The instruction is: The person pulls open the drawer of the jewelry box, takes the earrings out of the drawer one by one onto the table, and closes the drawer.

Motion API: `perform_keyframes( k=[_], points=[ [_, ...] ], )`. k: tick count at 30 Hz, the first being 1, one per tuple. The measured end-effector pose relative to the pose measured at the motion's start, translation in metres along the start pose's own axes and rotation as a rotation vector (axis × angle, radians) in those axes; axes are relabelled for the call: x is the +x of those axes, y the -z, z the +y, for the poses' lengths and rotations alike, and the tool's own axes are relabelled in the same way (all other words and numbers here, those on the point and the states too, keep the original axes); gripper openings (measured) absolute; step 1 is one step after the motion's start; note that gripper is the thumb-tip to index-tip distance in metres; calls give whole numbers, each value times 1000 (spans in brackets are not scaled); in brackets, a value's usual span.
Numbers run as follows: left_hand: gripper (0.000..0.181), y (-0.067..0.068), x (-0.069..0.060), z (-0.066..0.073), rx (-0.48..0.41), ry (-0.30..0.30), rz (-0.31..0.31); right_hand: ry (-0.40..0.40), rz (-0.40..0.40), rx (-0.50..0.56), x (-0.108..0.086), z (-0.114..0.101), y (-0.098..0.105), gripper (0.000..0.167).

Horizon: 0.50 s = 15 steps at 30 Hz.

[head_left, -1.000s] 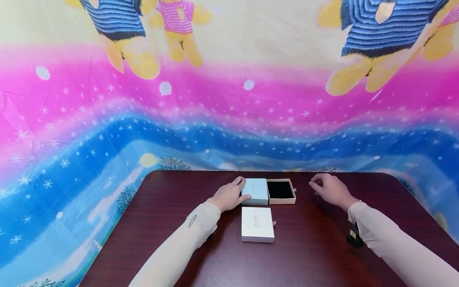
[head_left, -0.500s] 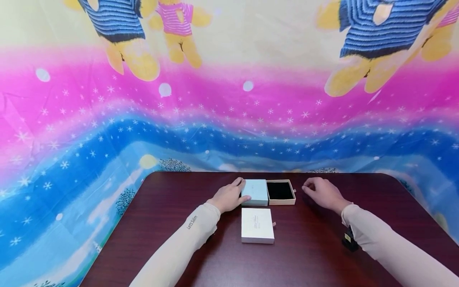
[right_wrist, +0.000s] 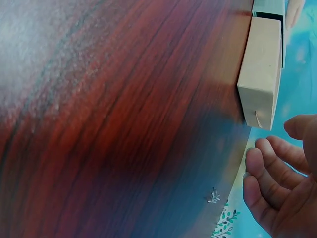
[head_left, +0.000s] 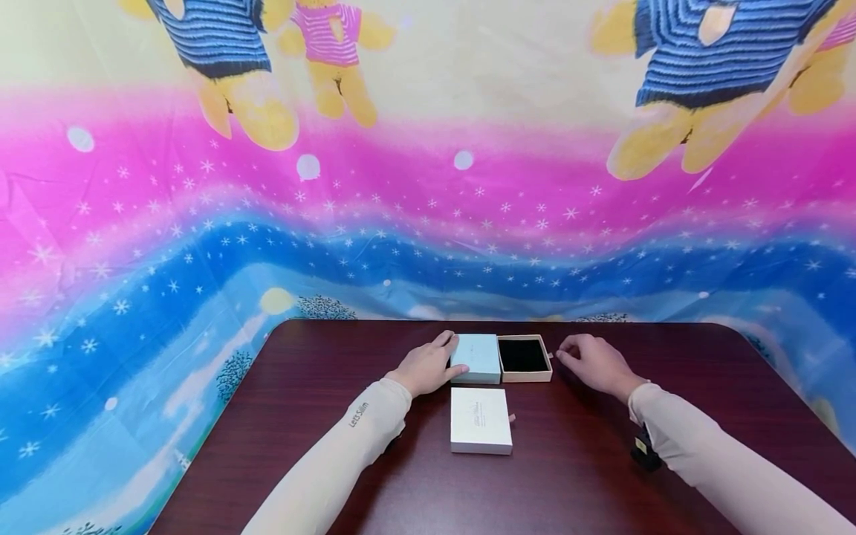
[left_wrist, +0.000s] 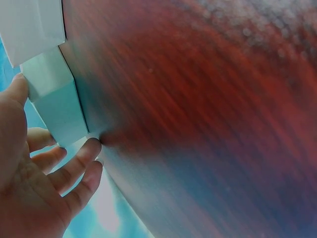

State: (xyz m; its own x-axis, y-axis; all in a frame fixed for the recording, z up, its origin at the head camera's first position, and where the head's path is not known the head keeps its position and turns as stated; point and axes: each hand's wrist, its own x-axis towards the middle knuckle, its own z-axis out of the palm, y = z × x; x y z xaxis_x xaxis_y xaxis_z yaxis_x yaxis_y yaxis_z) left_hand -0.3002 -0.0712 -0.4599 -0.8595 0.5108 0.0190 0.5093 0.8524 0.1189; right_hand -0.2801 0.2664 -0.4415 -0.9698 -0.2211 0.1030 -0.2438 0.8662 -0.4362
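Note:
On the table, my left hand holds the left end of a pale blue box sleeve, thumb at the front and fingers toward the back. A cream drawer with a black pad extends from the sleeve's right side. Just right of it, my right hand has its fingers loosely bent. In the right wrist view, that hand's fingers are apart from the drawer's ribbon tab, and I see nothing between them. A tiny silvery piece, too small to identify, lies on the tabletop near that hand.
A white box with a small tab on its right lies in front of the blue one. The dark wooden table ends at a printed cloth hanging behind. A black device is worn at my right wrist.
My right hand has moved left, closer to the drawer's tab end. The silvery piece beside it in the earlier head view is now hidden there. The left hand and boxes have stayed put.

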Motion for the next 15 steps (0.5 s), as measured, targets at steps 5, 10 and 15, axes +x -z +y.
perform_keyframes(
  k=[5, 10, 15],
  points=[
    [75, 0, 1, 0, 2, 1, 1, -15, -9, 4, 2, 2, -4, 22],
    [75, 0, 0, 1, 0, -1, -1, -22, -13, 8, 4, 3, -6, 23],
    [75, 1, 0, 1, 1, -1, -3, -13, -3, 15, 5, 1, -7, 21]
  ],
)
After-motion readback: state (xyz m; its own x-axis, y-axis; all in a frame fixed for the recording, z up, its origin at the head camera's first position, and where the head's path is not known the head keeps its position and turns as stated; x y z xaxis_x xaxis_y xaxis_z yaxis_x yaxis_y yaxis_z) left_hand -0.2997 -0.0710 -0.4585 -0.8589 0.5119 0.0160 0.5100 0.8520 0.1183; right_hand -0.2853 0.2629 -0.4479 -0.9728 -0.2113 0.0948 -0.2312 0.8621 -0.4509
